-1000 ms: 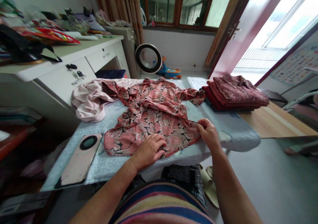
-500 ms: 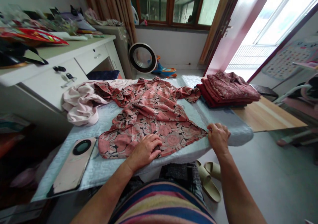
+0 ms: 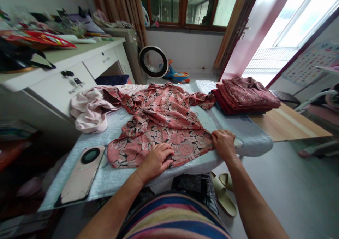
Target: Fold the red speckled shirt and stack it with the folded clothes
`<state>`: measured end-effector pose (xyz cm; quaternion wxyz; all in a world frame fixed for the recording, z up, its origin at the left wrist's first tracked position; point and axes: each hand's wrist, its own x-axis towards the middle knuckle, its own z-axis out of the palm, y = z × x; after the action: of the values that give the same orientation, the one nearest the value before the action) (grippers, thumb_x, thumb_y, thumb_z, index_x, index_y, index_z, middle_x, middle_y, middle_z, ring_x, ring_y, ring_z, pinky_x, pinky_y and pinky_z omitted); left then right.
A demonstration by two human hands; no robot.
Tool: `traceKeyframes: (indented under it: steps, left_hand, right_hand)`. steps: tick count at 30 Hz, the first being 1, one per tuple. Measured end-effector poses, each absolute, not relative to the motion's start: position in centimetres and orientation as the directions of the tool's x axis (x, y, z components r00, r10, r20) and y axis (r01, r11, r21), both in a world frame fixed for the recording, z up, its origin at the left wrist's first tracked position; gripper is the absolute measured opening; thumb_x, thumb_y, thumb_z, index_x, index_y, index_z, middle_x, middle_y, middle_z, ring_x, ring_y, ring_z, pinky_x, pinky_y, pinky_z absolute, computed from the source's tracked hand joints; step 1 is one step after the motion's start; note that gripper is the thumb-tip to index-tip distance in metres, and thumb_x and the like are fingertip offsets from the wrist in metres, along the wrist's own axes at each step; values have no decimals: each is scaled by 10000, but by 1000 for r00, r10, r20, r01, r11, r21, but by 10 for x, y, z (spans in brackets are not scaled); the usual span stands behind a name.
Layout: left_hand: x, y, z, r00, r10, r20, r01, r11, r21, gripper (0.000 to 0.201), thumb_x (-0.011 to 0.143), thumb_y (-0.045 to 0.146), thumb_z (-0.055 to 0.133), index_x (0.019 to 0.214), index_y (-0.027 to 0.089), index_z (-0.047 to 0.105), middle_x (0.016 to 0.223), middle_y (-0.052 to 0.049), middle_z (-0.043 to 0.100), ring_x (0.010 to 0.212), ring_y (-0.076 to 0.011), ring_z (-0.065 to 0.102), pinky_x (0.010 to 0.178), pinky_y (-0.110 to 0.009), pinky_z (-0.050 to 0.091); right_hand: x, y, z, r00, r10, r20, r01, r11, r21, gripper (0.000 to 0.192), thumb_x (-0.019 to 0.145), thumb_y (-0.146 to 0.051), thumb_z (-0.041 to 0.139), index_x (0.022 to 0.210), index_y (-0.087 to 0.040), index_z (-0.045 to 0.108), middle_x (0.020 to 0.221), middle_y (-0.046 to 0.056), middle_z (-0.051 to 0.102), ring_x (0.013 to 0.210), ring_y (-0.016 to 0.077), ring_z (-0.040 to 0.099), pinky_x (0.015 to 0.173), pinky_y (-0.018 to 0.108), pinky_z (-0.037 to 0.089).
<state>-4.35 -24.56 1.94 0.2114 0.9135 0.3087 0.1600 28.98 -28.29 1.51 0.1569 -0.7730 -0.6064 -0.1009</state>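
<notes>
Clearly, head view: a floral garment (image 3: 169, 120) lies spread and wrinkled across the cloth-covered table (image 3: 108, 179), its hem towards the person and both sleeves stretched out on the far side.
Left hand (image 3: 156, 158): rests palm down on the garment about midway along the hem, fingers loosely bent and a little parted, gripping nothing.
Right hand (image 3: 224, 143): at the hem's right corner, fingers curled in and closed on the fabric; how firmly they pinch, I cannot tell.
Garment between the hands: a fairly flat stretch of hem, with most of the body and its cross folds lying beyond both hands.
Left of the garment: a phone (image 3: 81, 179), back upwards, just beside the hem's left corner; farther off, a crumpled pale cloth (image 3: 91, 110) with one sleeve over it.
Right of the garment: folded clothes (image 3: 243, 96) in a stack, near the other sleeve; whether they touch is unclear.
Hidden: the hem beneath the left palm, the right fingertips' undersides, and part of one slipper (image 3: 225, 180) behind the right forearm.
Cut off: both forearms, at the lower edge.
Hard to make out: the blurred clutter (image 3: 53, 30) at upper left.
</notes>
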Motion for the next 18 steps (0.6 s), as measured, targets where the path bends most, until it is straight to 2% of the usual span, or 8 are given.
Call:
traceKeyframes:
  steps: [6, 8, 10, 12, 15, 18]
  left_hand:
    - [-43, -247, 21, 753, 638, 161, 498, -713, 494, 206, 864, 227, 649, 1068, 228, 629, 1224, -54, 622, 1164, -239, 532, 1048, -428, 405]
    - [-43, -247, 20, 748, 643, 165, 498, -708, 501, 198, 858, 227, 654, 1051, 225, 615, 1212, -54, 623, 1156, -240, 532, 1046, -428, 404]
    - [-44, -248, 19, 739, 652, 168, 500, -699, 511, 169, 852, 221, 657, 1011, 220, 601, 1187, -54, 626, 1139, -237, 535, 1036, -422, 409]
    - [-44, -248, 18, 732, 660, 170, 502, -691, 520, 122, 852, 217, 654, 957, 218, 590, 1170, -51, 624, 1129, -234, 538, 1026, -415, 413]
    - [-44, -249, 18, 725, 665, 181, 503, -690, 520, 58, 861, 226, 647, 882, 215, 594, 1186, -48, 605, 1134, -230, 534, 1013, -405, 417]
    - [-44, -251, 19, 706, 683, 187, 529, -684, 503, 78, 858, 269, 666, 853, 209, 616, 1177, -55, 589, 1122, -234, 526, 984, -393, 430]
  right_hand:
    - [300, -290, 21, 298, 877, 377, 951, -307, -38, 202, 864, -227, 527, 753, -205, 694, 876, 105, 662, 897, 258, 485, 904, 461, 229]
    - [294, -291, 24, 307, 873, 379, 948, -316, -39, 161, 836, -203, 543, 797, -202, 700, 921, 122, 649, 930, 277, 492, 916, 477, 245]
    - [280, -289, 29, 315, 852, 419, 948, -299, -107, 173, 827, -206, 555, 919, -199, 702, 1000, 132, 635, 975, 297, 498, 926, 477, 284]
    - [258, -286, 35, 279, 844, 458, 953, -185, -239, 209, 851, -223, 543, 1004, -203, 684, 1039, 123, 622, 1002, 293, 506, 924, 449, 338]
    - [217, -280, 39, 36, 900, 433, 867, 187, -462, 179, 886, -185, 502, 949, -221, 666, 988, 87, 621, 988, 242, 543, 903, 371, 410]
    - [180, -274, 33, -177, 913, 368, 714, 376, -590, 201, 876, -122, 491, 934, -222, 656, 948, 53, 623, 919, 196, 567, 826, 309, 449]
